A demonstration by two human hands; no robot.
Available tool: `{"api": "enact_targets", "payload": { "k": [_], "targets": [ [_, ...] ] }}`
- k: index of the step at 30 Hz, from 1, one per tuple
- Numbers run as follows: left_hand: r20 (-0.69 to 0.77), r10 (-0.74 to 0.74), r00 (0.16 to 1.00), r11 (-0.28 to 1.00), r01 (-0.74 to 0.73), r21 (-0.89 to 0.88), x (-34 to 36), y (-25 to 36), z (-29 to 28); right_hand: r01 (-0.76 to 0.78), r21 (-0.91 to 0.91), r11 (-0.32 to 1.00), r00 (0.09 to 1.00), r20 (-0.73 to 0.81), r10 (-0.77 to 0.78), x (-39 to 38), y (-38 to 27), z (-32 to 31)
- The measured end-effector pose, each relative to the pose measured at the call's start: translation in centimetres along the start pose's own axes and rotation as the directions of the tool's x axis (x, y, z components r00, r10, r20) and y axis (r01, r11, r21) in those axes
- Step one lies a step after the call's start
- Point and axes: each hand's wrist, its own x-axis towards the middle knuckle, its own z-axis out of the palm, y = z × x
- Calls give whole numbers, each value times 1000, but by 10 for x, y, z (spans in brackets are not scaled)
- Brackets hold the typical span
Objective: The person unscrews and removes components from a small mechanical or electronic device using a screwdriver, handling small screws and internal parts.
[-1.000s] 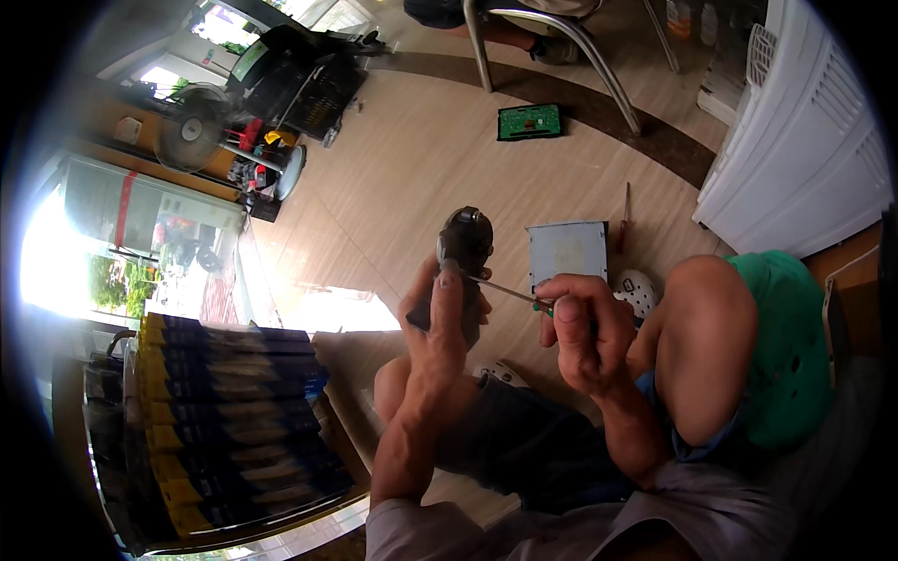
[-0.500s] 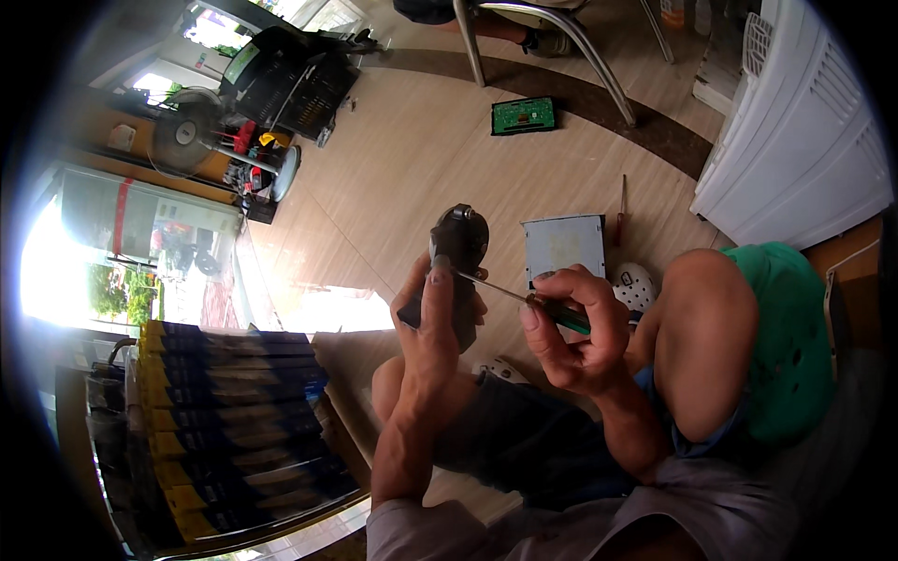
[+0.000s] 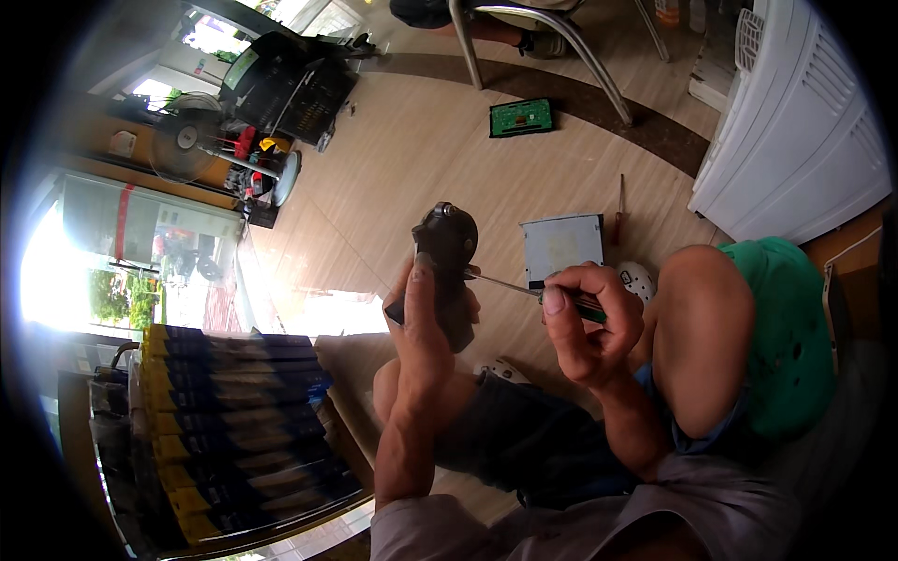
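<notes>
My left hand point(image 3: 423, 318) is wrapped round a black device point(image 3: 447, 238) with a rounded end and a small metallic stub at its top; I cannot tell its exact kind. My right hand point(image 3: 591, 323) pinches a screwdriver point(image 3: 510, 283) with a green and dark handle. Its thin shaft points left, and the tip meets the side of the black device. Whether it sits in a screw is too small to tell. Beyond my right hand, a flat grey metal box point(image 3: 563, 248) lies on the floor, with a second, reddish-handled screwdriver point(image 3: 619, 213) beside it.
A green circuit board point(image 3: 522, 117) lies farther off, near a metal-legged chair point(image 3: 599, 65) and another person's leg. A white appliance point(image 3: 795, 122) stands at right. Boxes point(image 3: 234, 411) are racked at left. A standing fan point(image 3: 192, 138) is at far left.
The black device and my left hand have shifted slightly left and turned a little. My right hand has moved slightly right and down, still with the screwdriver.
</notes>
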Motion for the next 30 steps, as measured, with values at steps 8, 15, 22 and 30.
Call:
{"api": "enact_targets", "payload": {
  "k": [8, 15, 22, 30],
  "targets": [
    [-24, -97, 995, 970, 89, -226, 6, -4, -6, -138, -72, 988, 986, 80, 143, 2, -3, 2],
    [-32, -99, 995, 964, 88, -252, 6, -4, -7, -73, -95, 993, 995, 66, 80, 2, 0, 7],
    [-16, -109, 994, 974, 104, -203, 4, -3, -9, -73, -121, 990, 993, 83, 83, 4, 1, 10],
    [-24, -61, 998, 986, 56, -158, 3, -3, -8, -95, -137, 986, 992, 66, 105, 2, -1, 11]
  ]
}}
